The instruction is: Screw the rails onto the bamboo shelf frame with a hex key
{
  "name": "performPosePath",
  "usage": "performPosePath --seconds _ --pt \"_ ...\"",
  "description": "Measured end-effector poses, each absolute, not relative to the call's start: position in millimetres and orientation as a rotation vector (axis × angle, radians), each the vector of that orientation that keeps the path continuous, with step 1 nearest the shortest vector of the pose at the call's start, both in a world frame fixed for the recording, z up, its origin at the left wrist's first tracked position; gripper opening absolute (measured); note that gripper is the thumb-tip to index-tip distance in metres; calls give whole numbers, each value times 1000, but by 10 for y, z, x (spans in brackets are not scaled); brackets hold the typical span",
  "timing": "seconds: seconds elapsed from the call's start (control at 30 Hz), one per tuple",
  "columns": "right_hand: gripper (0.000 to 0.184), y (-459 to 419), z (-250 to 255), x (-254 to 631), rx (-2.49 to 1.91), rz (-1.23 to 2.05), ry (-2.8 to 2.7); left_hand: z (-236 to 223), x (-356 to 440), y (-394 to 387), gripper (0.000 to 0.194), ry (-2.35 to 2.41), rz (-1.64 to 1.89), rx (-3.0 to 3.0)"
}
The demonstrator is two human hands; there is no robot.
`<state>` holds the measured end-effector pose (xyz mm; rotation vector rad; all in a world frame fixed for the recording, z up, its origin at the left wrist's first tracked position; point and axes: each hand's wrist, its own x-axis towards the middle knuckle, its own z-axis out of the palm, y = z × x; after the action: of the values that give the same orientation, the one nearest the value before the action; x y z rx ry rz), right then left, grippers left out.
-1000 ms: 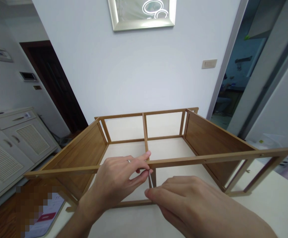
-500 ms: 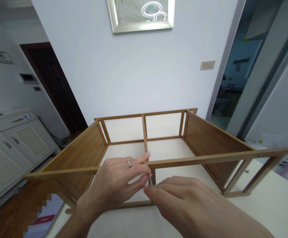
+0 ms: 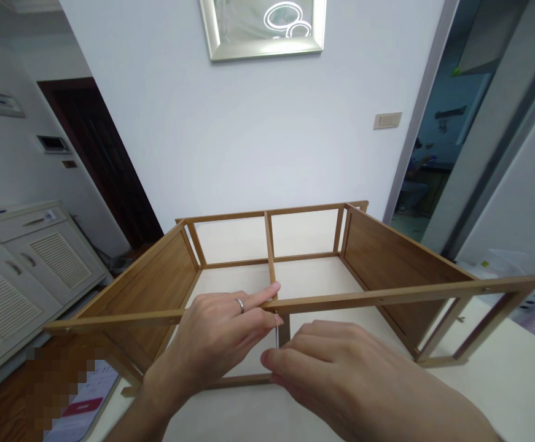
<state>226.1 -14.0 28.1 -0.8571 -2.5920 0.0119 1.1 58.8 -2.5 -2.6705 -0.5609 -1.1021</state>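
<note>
A wooden shelf frame (image 3: pixel 341 302) lies on a white table, with solid wood panels at its left and right ends. My left hand (image 3: pixel 223 328), with a ring on one finger, grips the near rail where the middle crossbar (image 3: pixel 269 252) meets it. Its index finger lies on top of the joint and the other fingers curl below. Just under that rail, a thin metal rod (image 3: pixel 277 331), perhaps a hex key, stands nearly upright. My right hand (image 3: pixel 336 368) is closed round the rod's lower part; the rest of it is hidden by the fingers.
White table (image 3: pixel 502 368) shows around the frame. A framed picture (image 3: pixel 267 49) and a switch (image 3: pixel 387 120) are on the wall ahead. A white louvred cabinet (image 3: pixel 41 264) stands left. Through the doorway at right, a person (image 3: pixel 417 184) is partly visible.
My right hand has turned and shifted slightly left, and the metal rod now stands more upright. My left fingers have drawn together a little on the rail.
</note>
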Motion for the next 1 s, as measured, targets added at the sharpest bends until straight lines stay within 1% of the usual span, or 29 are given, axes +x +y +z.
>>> performPosePath --seconds 0.1,0.2,0.3,0.43,0.57,0.67,0.83,1.0 --pt "21 -143 254 2254 -869 -105 -2519 -11 43 568 6 -652 -1177 -2688" --pt "23 -181 211 2242 -901 -217 -2481 5 72 551 14 -703 -1226 -2679" --pt "24 -252 163 2219 -911 -306 -2459 14 86 541 14 -711 -1202 -2666" --pt "25 -365 98 2151 -928 -366 -2385 25 85 530 11 -725 -1159 -2681" --pt "32 -401 16 2025 -962 -389 -2305 39 60 517 9 -679 -1173 -2705" --pt "25 -378 -67 1928 -1066 -320 -2248 43 40 521 7 -665 -1147 -2713" --pt "14 -386 -162 1863 -1170 -15 -2057 18 43 555 12 -639 -1152 -2679" --pt "12 -423 -234 1868 -1141 41 -1837 -17 52 570 8 -667 -1177 -2625"
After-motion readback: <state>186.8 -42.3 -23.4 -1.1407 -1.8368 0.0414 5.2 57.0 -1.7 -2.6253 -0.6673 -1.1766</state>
